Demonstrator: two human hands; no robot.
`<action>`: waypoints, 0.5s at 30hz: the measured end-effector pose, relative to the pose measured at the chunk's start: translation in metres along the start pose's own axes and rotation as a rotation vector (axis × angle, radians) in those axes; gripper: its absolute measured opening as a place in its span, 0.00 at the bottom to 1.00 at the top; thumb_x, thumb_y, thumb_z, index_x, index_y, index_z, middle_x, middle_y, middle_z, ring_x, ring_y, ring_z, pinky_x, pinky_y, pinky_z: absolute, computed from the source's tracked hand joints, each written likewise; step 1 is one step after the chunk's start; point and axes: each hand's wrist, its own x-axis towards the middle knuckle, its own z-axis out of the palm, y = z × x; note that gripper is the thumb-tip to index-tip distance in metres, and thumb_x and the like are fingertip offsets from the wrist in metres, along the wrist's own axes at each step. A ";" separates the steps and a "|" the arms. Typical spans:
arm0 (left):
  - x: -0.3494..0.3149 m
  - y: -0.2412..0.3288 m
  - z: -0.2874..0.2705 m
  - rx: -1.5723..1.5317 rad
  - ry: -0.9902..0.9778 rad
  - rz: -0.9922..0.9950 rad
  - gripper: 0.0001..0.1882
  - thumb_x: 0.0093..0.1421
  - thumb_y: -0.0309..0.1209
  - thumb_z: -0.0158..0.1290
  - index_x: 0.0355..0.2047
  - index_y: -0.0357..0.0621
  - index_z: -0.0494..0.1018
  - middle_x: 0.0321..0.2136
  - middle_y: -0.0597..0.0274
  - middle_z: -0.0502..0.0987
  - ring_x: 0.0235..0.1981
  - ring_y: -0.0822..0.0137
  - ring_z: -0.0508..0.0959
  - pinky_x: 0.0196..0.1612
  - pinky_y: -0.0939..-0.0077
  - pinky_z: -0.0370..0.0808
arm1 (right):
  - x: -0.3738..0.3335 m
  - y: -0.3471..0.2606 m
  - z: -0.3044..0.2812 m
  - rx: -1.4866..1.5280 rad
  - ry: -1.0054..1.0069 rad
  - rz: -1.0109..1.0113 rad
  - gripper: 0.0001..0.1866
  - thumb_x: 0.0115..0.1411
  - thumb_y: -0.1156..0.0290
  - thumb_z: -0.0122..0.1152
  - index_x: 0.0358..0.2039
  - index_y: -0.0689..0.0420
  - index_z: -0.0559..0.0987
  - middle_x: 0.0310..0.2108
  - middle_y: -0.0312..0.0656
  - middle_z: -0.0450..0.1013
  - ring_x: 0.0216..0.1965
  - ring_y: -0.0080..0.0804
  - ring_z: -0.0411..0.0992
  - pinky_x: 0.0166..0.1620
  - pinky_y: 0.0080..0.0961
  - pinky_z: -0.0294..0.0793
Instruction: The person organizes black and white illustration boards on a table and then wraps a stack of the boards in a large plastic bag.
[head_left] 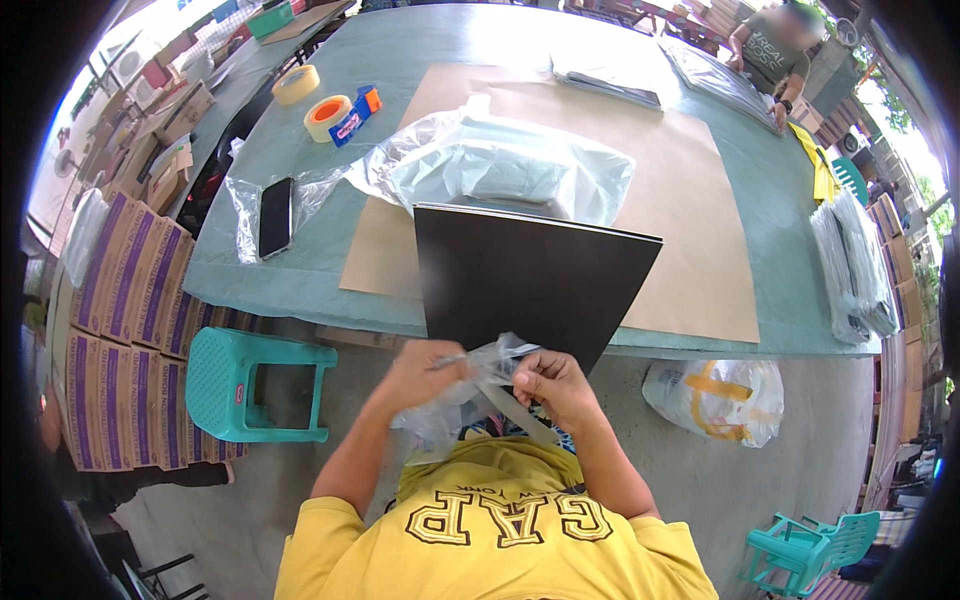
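Note:
Close to my body, both hands work on a clear plastic bag (487, 365). My left hand (430, 374), a little smeared by motion, is closed on one side of it. The thumb and fingers of my right hand (553, 386) pinch the other side. Loose plastic hangs below, over my lap. Just beyond my hands a large flat black board (530, 280) stands tilted at the table's near edge, its lower part partly hidden by my hands. Behind the board lies a bundle wrapped in translucent plastic (510, 165), on a brown paper sheet (690, 240).
On the green table (380, 290) are a phone (275, 217) on clear film, a tape roll (296, 85), a tape dispenser (340, 115) and plastic-wrapped packs (850, 265). Another person (775, 60) works at the far right. A stool (235, 385) and white sack (715, 400) stand below.

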 end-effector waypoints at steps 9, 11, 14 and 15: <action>-0.036 0.046 -0.060 0.182 0.848 0.340 0.08 0.48 0.26 0.50 0.30 0.40 0.69 0.27 0.61 0.73 0.26 0.67 0.73 0.30 0.74 0.69 | 0.003 -0.008 0.014 -0.248 0.024 -0.237 0.05 0.48 0.77 0.58 0.19 0.62 0.73 0.26 0.42 0.69 0.27 0.23 0.66 0.34 0.19 0.66; -0.034 0.069 -0.003 0.104 0.340 0.579 0.15 0.45 0.34 0.56 0.32 0.41 0.68 0.29 0.56 0.72 0.32 0.61 0.73 0.34 0.71 0.69 | -0.003 -0.025 0.037 -0.357 0.053 -0.368 0.04 0.46 0.77 0.58 0.18 0.62 0.74 0.36 0.45 0.67 0.33 0.25 0.64 0.38 0.20 0.63; -0.025 0.053 0.043 0.128 -0.349 0.166 0.17 0.49 0.37 0.54 0.35 0.40 0.69 0.24 0.56 0.74 0.26 0.64 0.75 0.31 0.71 0.70 | -0.015 -0.058 0.038 -0.505 0.155 -0.769 0.06 0.45 0.78 0.59 0.26 0.61 0.74 0.41 0.46 0.64 0.40 0.30 0.63 0.44 0.25 0.62; -0.023 0.056 0.040 -0.008 -0.245 0.189 0.16 0.51 0.38 0.53 0.34 0.39 0.69 0.22 0.58 0.74 0.25 0.67 0.74 0.30 0.72 0.70 | -0.018 -0.062 0.042 -0.329 0.185 -0.797 0.18 0.44 0.76 0.62 0.37 0.62 0.70 0.42 0.46 0.64 0.43 0.31 0.62 0.46 0.27 0.61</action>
